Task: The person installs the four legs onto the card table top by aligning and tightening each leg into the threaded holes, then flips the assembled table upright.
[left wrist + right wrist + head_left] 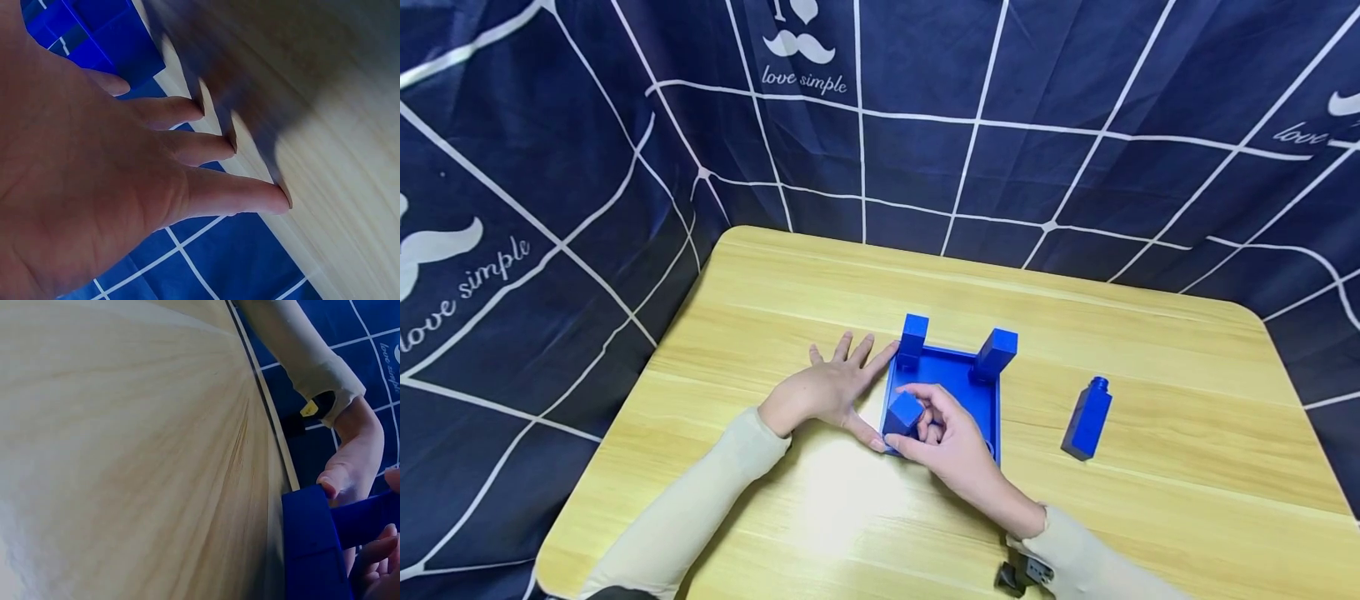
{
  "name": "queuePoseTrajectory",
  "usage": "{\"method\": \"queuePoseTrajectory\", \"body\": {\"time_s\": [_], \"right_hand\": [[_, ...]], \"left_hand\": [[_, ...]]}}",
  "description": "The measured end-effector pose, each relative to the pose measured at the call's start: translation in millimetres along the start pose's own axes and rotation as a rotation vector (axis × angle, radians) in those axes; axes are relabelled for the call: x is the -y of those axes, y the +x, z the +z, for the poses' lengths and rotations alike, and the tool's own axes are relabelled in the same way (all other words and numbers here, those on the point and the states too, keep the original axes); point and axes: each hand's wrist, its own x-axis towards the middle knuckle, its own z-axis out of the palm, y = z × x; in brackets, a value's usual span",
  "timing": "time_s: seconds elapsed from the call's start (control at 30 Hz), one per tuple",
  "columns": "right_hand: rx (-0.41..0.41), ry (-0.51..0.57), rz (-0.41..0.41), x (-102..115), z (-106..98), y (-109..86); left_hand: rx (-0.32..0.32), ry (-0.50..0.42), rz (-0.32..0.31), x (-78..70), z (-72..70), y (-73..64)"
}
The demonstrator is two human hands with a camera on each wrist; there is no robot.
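A square blue tray-like base [947,367] with a raised rim lies on the table. Blue square posts stand at its two far corners, the left post [913,337] and the right post [996,354]. At the near left corner my right hand [958,442] grips a third blue post [905,414] between thumb and curled fingers; its lower end is hidden in the head view. My left hand [831,392] lies with spread, straight fingers along the base's left side, thumb at the near left corner. In the left wrist view the fingertips [275,199] touch the tabletop.
A loose blue post [1087,421] with a threaded-looking end lies on the wooden table [760,292] right of the base. Dark blue cloth [925,150] with white lines hangs behind and left of the table. A dark device [1026,573] is at the right wrist.
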Motion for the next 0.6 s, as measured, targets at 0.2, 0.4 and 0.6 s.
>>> {"method": "queuePoseTrajectory", "body": {"time_s": [0.2,0.4,0.6], "right_hand": [[-0.003,-0.045,0.029,0.8,0.8,-0.5],[-0.015,-0.056,0.044,2.5,-1.2,-2.4],[-0.026,-0.056,0.044,1.0,1.4,-3.0]], "left_hand": [[0.000,0.008,-0.003,-0.3,0.9,0.2],[0.004,0.020,-0.018,-0.6,0.7,0.6],[0.006,0.021,-0.021,-0.6,1.3,0.5]]}}
